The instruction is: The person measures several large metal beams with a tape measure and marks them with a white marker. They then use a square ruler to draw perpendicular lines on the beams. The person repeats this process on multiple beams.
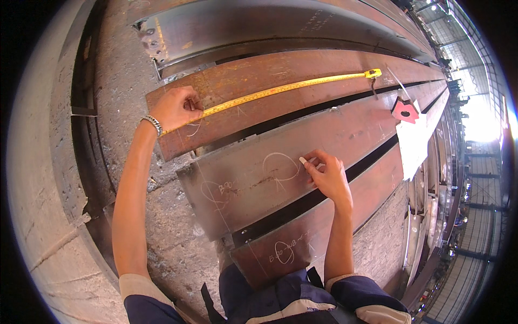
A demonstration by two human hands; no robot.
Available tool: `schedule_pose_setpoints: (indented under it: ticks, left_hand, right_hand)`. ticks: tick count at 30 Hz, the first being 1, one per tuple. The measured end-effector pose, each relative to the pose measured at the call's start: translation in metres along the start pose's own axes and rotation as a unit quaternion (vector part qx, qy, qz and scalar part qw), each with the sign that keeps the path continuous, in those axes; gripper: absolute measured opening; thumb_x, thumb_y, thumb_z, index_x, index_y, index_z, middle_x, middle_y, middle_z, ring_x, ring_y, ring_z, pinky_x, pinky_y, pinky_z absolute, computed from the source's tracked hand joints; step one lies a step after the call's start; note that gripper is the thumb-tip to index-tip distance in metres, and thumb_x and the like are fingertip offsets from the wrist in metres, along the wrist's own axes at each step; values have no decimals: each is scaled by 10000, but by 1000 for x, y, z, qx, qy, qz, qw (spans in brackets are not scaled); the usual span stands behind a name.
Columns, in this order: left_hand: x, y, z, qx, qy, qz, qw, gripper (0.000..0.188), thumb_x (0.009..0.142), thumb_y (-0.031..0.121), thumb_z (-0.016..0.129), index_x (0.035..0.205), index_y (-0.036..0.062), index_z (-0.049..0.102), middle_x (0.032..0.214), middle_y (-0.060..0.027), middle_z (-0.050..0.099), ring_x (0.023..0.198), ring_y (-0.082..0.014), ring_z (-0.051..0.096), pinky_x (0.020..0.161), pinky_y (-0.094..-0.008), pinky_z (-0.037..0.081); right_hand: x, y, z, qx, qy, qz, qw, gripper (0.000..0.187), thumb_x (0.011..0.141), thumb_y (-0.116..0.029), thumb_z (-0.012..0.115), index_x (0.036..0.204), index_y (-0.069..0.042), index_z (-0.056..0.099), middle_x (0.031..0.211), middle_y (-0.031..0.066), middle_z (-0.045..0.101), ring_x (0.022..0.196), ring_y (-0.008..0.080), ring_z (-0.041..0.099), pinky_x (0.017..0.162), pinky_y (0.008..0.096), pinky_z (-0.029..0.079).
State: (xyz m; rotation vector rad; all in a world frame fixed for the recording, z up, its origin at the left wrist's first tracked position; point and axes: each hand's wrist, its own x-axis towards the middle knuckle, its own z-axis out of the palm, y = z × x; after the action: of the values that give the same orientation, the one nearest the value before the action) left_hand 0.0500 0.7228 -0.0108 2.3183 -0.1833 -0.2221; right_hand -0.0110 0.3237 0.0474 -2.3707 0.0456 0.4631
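Note:
My left hand (175, 110), a chain bracelet at its wrist, pinches the blade of a yellow tape measure (286, 88) near the left end of the farther rusty steel beam (318, 63). The blade runs along that beam to the yellow case, which lies far to the right. Between the thumb and fingers of my right hand (330, 177) is a short white piece of chalk (302, 160). It is over the middle steel beam (243, 167), at the edge of a drawn chalk loop (281, 153). More chalk marks and a line across show near that beam's left end.
A nearer beam (270, 243) with chalk writing lies against my body. Dark gaps separate the beams. On the right sit a pink magnetic-square-like block (404, 110) and white paper sheets (413, 141). A large grey beam (259, 27) lies behind; rough concrete floor (121, 70) shows at left.

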Motion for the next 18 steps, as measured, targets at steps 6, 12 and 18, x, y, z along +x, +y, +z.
schedule_pose_setpoints:
  ticks: [6, 12, 18]
  left_hand:
    - [-1, 2, 1, 7, 6, -4, 1000, 164, 766, 155, 774, 838, 17, 721, 856, -97, 683, 772, -207, 669, 734, -347, 537]
    - [-1, -2, 2, 2, 2, -13, 1000, 171, 777, 146, 780, 862, 18, 706, 862, -89, 678, 776, -194, 659, 737, -338, 535]
    - [1, -6, 3, -6, -2, -13, 1000, 183, 795, 126, 794, 893, 32, 670, 848, -61, 677, 759, -158, 632, 709, -315, 520]
  right_hand:
    - [0, -1, 0, 5, -2, 2, 1000, 162, 922, -113, 684, 1024, 12, 700, 750, 109, 692, 549, 174, 684, 509, 298, 514]
    - [0, -4, 0, 2, -6, 4, 1000, 178, 923, -133, 696, 1033, 8, 703, 751, 121, 704, 546, 184, 682, 536, 312, 526]
    - [13, -1, -10, -36, 26, -54, 998, 203, 905, -188, 724, 984, -1, 721, 762, 153, 710, 617, 247, 699, 634, 355, 539]
